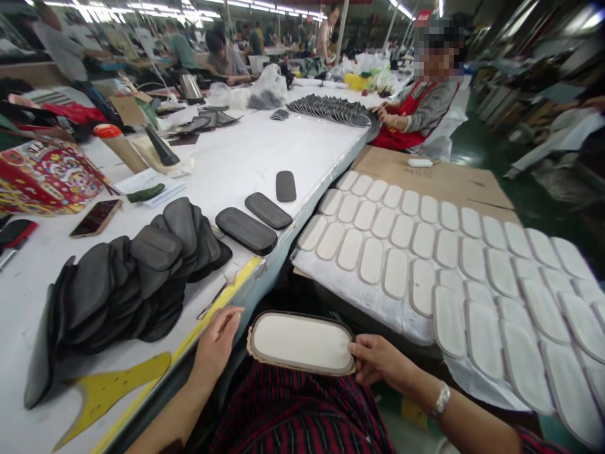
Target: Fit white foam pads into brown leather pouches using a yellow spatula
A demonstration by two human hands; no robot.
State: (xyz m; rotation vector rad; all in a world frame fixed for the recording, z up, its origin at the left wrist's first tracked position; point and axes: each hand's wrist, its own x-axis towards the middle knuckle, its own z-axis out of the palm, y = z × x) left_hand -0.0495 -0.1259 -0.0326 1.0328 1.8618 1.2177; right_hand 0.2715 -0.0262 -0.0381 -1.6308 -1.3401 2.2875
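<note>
An oval panel [302, 342] with a white face and a brownish rim lies level above my lap. My right hand [378, 360] pinches its right end between thumb and fingers. Near the panel's left end, my left hand [221, 337] is raised at the table edge, apart from the panel, its fingers bent close together with nothing visible in them. Left of that hand, a heap of dark grey oval pieces [155, 249] rests on the white table [212, 157]. Further dark ovals [246, 230] lie near the table edge.
On the right, rows of white oval panels [447, 309] cover a low surface with cardboard [425, 180]. A yellow template [108, 394] lies front left, with a phone [96, 218] and patterned bag [47, 173] behind. A person in a red apron [411, 123] works across the table.
</note>
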